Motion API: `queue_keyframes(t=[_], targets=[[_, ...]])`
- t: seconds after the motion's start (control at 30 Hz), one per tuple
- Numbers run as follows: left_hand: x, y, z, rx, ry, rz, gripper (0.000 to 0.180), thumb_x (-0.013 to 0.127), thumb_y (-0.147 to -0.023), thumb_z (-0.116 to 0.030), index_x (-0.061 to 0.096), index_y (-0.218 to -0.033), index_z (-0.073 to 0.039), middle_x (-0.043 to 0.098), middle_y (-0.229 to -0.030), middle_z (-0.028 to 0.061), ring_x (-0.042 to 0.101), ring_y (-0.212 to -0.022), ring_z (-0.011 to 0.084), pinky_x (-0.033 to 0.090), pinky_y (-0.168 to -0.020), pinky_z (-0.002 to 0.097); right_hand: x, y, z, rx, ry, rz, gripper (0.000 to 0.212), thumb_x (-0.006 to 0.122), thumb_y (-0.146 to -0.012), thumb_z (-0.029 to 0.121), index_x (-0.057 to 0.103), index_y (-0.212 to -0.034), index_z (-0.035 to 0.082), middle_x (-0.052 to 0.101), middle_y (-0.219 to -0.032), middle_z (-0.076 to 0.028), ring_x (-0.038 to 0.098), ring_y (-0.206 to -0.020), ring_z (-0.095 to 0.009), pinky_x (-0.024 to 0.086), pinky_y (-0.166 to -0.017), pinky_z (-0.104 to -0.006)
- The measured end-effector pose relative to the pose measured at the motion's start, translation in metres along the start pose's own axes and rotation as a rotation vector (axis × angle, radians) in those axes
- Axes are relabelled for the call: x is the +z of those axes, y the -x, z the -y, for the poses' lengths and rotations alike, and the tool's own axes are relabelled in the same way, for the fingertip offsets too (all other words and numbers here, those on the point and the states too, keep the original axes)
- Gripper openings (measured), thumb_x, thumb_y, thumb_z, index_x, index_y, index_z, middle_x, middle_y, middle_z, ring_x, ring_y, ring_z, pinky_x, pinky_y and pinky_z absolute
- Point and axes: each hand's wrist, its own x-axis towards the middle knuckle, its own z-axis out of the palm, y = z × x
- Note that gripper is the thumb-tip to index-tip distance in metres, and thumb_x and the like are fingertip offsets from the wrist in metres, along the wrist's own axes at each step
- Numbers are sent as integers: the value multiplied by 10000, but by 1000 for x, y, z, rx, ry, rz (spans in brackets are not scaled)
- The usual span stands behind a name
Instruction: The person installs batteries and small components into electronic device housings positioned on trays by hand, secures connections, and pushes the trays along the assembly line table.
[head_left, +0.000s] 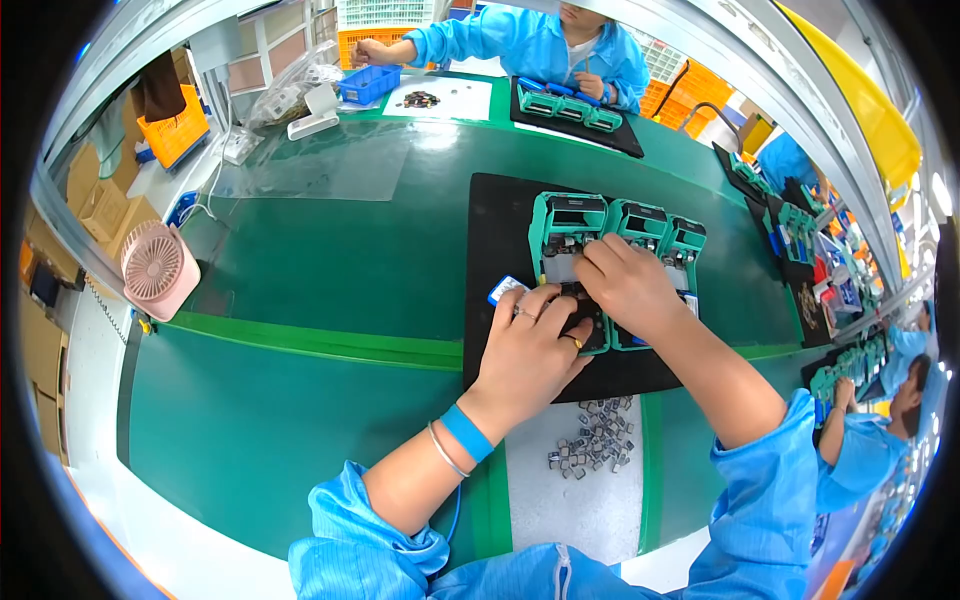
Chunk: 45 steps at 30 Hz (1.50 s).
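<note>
Three teal device housings stand in a row on a black mat [490,215]. The leftmost teal housing [540,215] is the one both my hands work at. My left hand [535,345] curls over its lower left part, fingers bent against it. A blue and white piece [507,290] shows beside the left fingertips; whether they touch it is unclear. My right hand [635,285] reaches in from the right, fingertips pinched together inside the housing, and what they hold is hidden. Behind that hand sit the middle housing [640,215] and the right housing [687,232], both partly covered.
Several small metal parts [595,440] lie on a white sheet [530,500] near me. A pink fan [158,265] stands at the left. Across the green table [300,250], a person in blue [530,45] sits by a blue bin [370,85] and another mat of housings [570,108].
</note>
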Motion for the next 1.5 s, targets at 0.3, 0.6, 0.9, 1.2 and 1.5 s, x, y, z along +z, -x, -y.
queue_keyframes(t=[0.3,0.6,0.9,1.2,1.5], targets=[[-2,-1,4,-10,-4,-15,379,841,-658,-280,767,-1009,-159,588,-1124,19,498,-1204,249,356,-996,448,0,-14,-6,21,-112,-1,168,659,-681,113,590,-832,91,529,-833,-26,595,-825,-178,543,-618,-278],[-1,-11,2,18,-10,-4,387,848,-643,-272,762,-1004,-160,596,-1131,23,520,-1179,260,362,-995,473,-8,-2,-7,245,-66,31,148,669,-683,107,589,-803,71,561,-820,-45,631,-831,-205,568,-604,-310],[-29,-18,22,74,-155,72,380,847,-657,-260,754,-1010,-155,585,-1107,32,528,-1143,266,357,-1005,488,-77,129,49,698,-793,105,86,690,-851,91,668,-933,76,637,-872,-91,633,-800,-305,524,-688,-408],[-24,-50,-22,150,-87,176,491,806,-739,-284,693,-1188,-123,533,-1312,120,463,-1283,342,354,-1044,486,-60,174,78,732,-791,256,111,695,-850,108,683,-956,76,624,-960,-66,630,-945,-279,547,-791,-392],[42,-78,-28,217,-17,285,451,779,-796,-202,691,-1236,-169,504,-1292,188,524,-1170,392,424,-1010,477,-55,164,76,577,-661,213,99,703,-797,114,646,-870,80,600,-865,-67,634,-852,-254,553,-692,-365]])
